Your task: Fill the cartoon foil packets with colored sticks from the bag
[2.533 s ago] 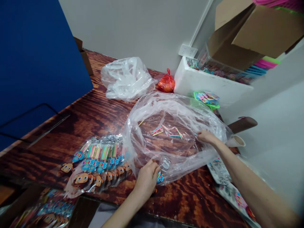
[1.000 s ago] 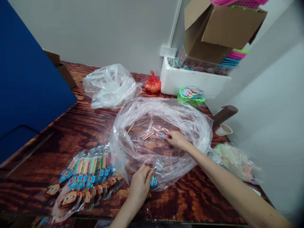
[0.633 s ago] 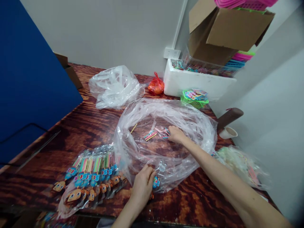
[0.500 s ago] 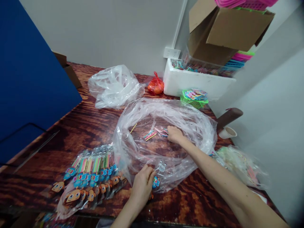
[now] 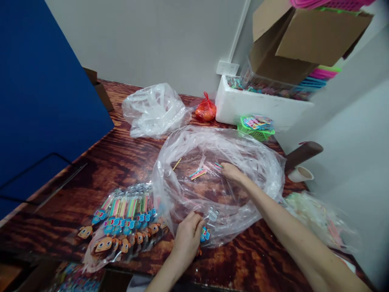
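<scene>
My left hand [image 5: 189, 233] is closed on the edge of a small clear packet [image 5: 205, 234], which has blue lettering and a clear top with two round eye shapes. Inside the ring of a large clear plastic bag [image 5: 165, 162], my right hand [image 5: 231, 172] pinches the ends of a few thin coloured sticks [image 5: 217, 166]. A loose bunch of pink, yellow and blue sticks [image 5: 198, 174] lies to its left, and a lone yellow stick [image 5: 177, 164] lies farther left. Left of my left hand, several filled packets [image 5: 124, 219] with orange cartoon heads overlap in a pile.
Another crumpled clear bag [image 5: 154, 111] and a red bag of round orange things [image 5: 206, 108] lie at the back. A white foam box [image 5: 261, 105], green basket [image 5: 258, 133], brown cylinder [image 5: 304, 156] and paper cup [image 5: 300, 174] stand right. A blue panel [image 5: 54, 101] borders the left.
The whole view has shifted slightly, so things sit farther right. My right hand has turned a little, and its fingertips now show on the sticks. The left hand keeps its packet.
</scene>
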`<state>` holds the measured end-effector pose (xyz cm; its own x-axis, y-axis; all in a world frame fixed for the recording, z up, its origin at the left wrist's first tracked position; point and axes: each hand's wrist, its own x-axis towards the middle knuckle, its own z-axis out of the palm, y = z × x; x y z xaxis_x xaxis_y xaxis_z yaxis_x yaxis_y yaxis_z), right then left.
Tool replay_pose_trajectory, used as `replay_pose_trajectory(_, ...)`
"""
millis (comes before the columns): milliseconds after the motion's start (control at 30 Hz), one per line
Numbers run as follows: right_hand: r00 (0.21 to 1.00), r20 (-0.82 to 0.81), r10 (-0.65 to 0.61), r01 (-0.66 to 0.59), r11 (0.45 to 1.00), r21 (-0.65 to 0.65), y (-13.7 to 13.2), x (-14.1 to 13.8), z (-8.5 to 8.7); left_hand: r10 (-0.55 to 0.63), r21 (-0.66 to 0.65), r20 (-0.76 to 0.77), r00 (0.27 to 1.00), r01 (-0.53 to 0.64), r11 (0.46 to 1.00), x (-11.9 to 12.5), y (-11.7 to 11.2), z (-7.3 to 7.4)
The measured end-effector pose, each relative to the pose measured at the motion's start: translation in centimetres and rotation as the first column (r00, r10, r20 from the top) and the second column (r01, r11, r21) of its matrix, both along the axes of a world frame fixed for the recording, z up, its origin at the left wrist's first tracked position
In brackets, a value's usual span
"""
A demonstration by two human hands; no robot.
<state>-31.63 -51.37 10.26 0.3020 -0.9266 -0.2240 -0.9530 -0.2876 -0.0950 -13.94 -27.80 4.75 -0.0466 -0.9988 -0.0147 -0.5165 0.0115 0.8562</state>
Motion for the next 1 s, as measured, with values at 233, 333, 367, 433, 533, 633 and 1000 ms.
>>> replay_pose_trajectory(233,0.963,0.106,0.249,-0.237,0.965,-0.113,2.7,4.9,-0.4,-0.010,0.013,0.010,1.000,0.010,1.000,-0.2,0.0,0.2)
replay_pose_trajectory(333,0.901,0.028,0.432,-0.423,0.893,-0.157,4.1,7.1,-1.2,-0.008,0.018,0.029,1.000,0.007,1.000,-0.2,0.1,0.1)
replay_pose_trajectory(367,0.885,-0.002,0.466,-0.459,0.871,-0.176,4.3,7.5,-1.4,-0.006,0.017,0.034,0.999,0.006,1.000,-0.2,0.1,0.0)
replay_pose_trajectory(433,0.868,-0.044,0.494,-0.491,0.845,-0.210,4.4,7.6,-1.6,-0.004,0.009,0.036,0.999,0.004,1.000,-0.2,0.2,-0.1)
replay_pose_trajectory(533,0.836,-0.118,0.535,-0.547,0.800,-0.245,4.1,7.3,-1.8,-0.004,0.000,0.040,0.999,0.004,1.000,-0.2,0.3,-0.1)
replay_pose_trajectory(633,0.819,-0.171,0.547,-0.574,0.783,-0.242,4.1,7.4,-1.9,-0.003,0.003,0.048,0.999,0.003,1.000,-0.2,0.3,0.0)
replay_pose_trajectory(1000,0.919,0.028,0.394,-0.380,0.901,-0.210,2.0,7.7,-1.7,-0.008,0.021,0.030,1.000,0.008,1.000,-0.2,0.3,-0.2)
